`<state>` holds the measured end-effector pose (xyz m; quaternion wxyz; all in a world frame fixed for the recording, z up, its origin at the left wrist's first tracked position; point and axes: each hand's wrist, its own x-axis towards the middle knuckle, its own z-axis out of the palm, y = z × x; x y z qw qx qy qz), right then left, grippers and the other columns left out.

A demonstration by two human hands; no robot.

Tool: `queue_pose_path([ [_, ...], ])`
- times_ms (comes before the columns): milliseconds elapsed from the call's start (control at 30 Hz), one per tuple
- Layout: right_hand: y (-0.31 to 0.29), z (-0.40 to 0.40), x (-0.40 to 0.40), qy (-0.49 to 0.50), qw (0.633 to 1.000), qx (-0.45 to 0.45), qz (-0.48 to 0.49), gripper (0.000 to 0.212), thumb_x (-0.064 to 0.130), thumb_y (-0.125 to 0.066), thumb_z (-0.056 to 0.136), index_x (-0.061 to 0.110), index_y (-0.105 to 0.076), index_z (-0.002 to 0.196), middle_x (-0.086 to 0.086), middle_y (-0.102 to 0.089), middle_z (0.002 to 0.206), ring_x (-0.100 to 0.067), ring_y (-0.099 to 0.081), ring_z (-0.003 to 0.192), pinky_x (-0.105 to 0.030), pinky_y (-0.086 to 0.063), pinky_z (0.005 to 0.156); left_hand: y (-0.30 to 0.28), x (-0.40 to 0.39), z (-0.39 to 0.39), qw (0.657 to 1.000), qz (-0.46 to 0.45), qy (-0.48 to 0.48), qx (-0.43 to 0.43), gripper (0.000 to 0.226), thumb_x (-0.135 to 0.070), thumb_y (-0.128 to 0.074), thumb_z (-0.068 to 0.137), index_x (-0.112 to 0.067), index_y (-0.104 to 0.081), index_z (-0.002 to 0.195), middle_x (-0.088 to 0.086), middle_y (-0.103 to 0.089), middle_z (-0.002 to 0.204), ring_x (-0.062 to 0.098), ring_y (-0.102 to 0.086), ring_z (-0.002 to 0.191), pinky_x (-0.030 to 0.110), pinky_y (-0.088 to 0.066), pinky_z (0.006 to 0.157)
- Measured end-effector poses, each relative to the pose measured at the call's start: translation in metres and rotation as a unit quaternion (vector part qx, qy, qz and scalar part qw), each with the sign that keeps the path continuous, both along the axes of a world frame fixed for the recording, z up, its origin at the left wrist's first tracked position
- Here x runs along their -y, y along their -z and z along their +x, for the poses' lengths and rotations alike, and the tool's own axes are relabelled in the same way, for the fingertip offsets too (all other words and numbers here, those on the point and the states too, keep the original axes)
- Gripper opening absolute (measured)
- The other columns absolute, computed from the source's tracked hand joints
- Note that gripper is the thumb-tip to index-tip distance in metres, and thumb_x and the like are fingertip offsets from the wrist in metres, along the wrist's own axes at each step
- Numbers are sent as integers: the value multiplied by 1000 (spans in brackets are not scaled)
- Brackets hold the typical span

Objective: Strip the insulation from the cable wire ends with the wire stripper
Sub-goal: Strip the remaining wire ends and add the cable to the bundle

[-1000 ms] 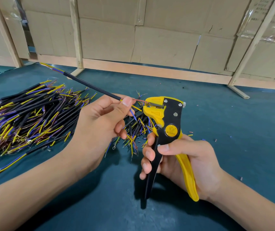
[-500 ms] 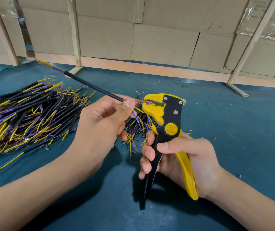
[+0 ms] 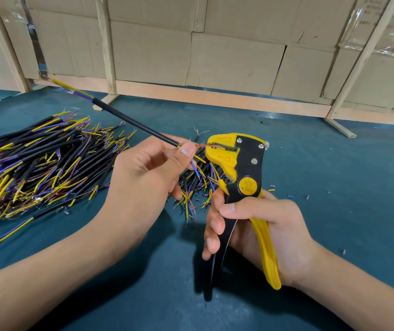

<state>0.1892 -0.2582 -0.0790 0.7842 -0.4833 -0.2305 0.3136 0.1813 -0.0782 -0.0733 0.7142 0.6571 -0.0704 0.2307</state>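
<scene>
Cable [image 3: 133, 121] pinched in our left hand [image 3: 148, 174], its brown wire end entering the head of the stripper [image 3: 240, 163]. Our right hand [image 3: 262, 225] grips the stripper handles. Pile of cables [image 3: 38, 161] lies at left on the green table [image 3: 334, 175].

a pile of cables [image 3: 38, 161] lies on the counter [image 3: 334, 187] at the left, the wire stripper [image 3: 241, 185] stands right of it, boxes [image 3: 215, 51] behind.
</scene>
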Motion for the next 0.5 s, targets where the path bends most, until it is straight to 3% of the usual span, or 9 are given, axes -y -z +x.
queue_pose_path([
  [233, -4, -4, -2, 32, 998, -4, -47, 16, 9, -60, 78, 2, -56, 64, -15, -50, 56, -29, -53, 46, -39, -54, 54, -3, 0, -3, 1000, 20, -14, 14, 18, -28, -68, 86, -11, -74, 87, -1, -65, 73, 13, -43, 46, 38, -44, 56],
  [367, -4, -6, -3, 102, 992, -28, -75, 28, 19, -68, 73, 12, -47, 57, -6, -38, 46, -20, -38, 34, -26, -41, 40, -4, 2, -5, 999, 47, -11, 21, 12, -20, -72, 90, -9, -75, 86, -3, -69, 76, 11, -44, 47, 29, -45, 50],
  [433, -4, -7, -4, 118, 989, -26, -85, 29, 21, -68, 73, 13, -46, 56, -6, -36, 46, -19, -36, 34, -25, -40, 40, -5, 3, -5, 999, 32, -11, 8, 14, -22, -70, 87, -10, -76, 83, 8, -67, 74, 13, -42, 48, 27, -45, 49],
  [500, -3, -8, -5, 128, 988, -15, -83, 30, 21, -69, 74, 12, -47, 57, -8, -37, 46, -20, -37, 34, -26, -41, 40, -9, 5, -6, 1000, -10, -4, -18, 17, -27, -71, 81, -11, -77, 77, 30, -59, 82, 16, -39, 49, 29, -43, 50],
])
